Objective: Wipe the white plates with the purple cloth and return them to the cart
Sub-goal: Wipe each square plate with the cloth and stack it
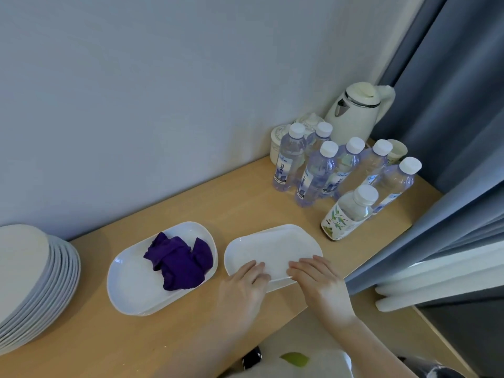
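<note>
Head view: at lower centre both hands grip the near rim of the right plate (272,248), left hand (245,285) and right hand (319,285) with fingers curled over its edge. It looks stiff, glossy, breakable; rims suit gripping. Its long axis runs lower left to upper right. The cloth (178,261) lies crumpled in the left plate (131,285).

Water bottles (313,175) and a white kettle (357,113) on the wooden tabletop (218,203)
</note>
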`<action>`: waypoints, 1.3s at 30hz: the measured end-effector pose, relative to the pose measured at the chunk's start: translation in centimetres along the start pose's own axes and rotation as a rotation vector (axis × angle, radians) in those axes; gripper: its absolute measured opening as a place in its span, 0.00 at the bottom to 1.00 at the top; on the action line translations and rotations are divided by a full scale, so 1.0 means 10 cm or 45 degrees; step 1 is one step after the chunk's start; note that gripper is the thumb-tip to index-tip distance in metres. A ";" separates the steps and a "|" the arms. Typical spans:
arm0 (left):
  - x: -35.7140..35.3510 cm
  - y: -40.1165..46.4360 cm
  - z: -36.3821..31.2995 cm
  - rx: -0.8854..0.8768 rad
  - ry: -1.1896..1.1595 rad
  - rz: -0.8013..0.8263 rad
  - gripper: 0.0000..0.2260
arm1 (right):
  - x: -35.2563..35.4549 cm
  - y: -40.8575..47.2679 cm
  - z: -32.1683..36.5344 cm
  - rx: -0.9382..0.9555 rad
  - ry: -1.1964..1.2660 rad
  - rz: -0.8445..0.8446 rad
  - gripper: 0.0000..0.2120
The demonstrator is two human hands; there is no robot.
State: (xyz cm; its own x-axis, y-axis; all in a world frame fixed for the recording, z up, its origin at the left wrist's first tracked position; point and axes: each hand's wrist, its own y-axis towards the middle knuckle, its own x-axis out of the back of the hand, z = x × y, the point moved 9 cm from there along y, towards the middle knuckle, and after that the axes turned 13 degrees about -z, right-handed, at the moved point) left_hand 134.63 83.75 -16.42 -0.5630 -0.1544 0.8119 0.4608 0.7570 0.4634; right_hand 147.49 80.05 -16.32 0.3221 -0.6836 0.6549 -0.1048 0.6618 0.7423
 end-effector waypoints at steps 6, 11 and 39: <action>-0.11 -0.09 0.01 0.007 0.043 0.010 0.14 | -0.13 -0.15 -0.04 -0.023 0.007 0.083 0.12; -0.19 -0.15 0.00 0.007 0.069 0.052 0.15 | -0.20 -0.19 -0.09 -0.059 0.053 0.159 0.10; -0.48 -0.21 -0.09 -0.025 0.237 0.151 0.15 | -0.42 -0.20 -0.18 -0.223 -0.116 0.566 0.16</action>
State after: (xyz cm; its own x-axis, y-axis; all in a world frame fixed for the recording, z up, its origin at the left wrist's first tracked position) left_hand 137.03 82.29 -20.98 -0.3684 -0.1809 0.9119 0.5305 0.7646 0.3660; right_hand 148.01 82.10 -20.83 0.1978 -0.3419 0.9187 -0.0513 0.9323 0.3580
